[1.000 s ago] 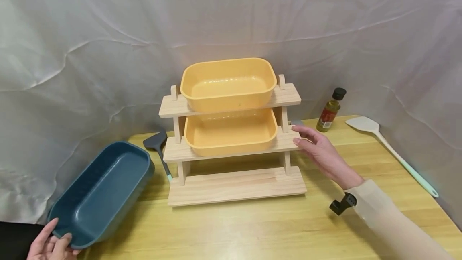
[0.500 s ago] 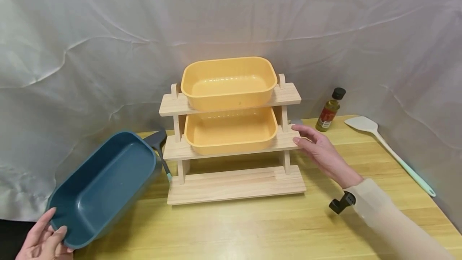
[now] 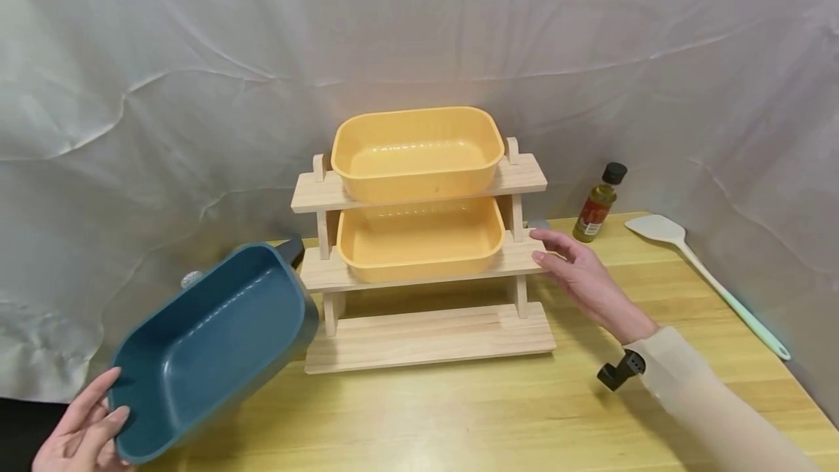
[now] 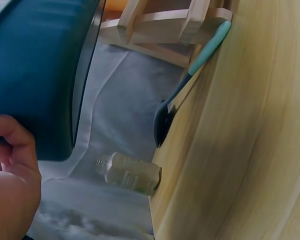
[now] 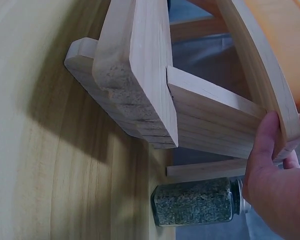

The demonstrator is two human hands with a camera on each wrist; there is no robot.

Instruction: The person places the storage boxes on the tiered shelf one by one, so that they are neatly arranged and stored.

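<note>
At the left of the head view, my left hand [image 3: 81, 432] grips a dark blue plastic bin [image 3: 226, 344] by its near-left end. The bin is tilted, and in the left wrist view its underside shows raised off the table. My right hand [image 3: 586, 279] holds the right end of the middle shelf on a three-tier wooden rack [image 3: 426, 341], thumb and fingers on either side of the board. One yellow bin [image 3: 419, 186] sits on the top tier and another yellow bin [image 3: 419, 272] on the middle one. The bottom tier is bare.
A dark spatula with a teal handle [image 4: 210, 47] leans by the rack's left side, near a glass jar [image 4: 132, 173]. Behind the rack's right side stands a jar of dried herbs [image 5: 192, 201]. An oil bottle [image 3: 596, 202] and a white spatula [image 3: 704, 272] are at the right.
The blue bin has been lifted and moved right toward the rack by my left hand, now covering most of the dark spatula. My right hand keeps its hold on the shelf.
</note>
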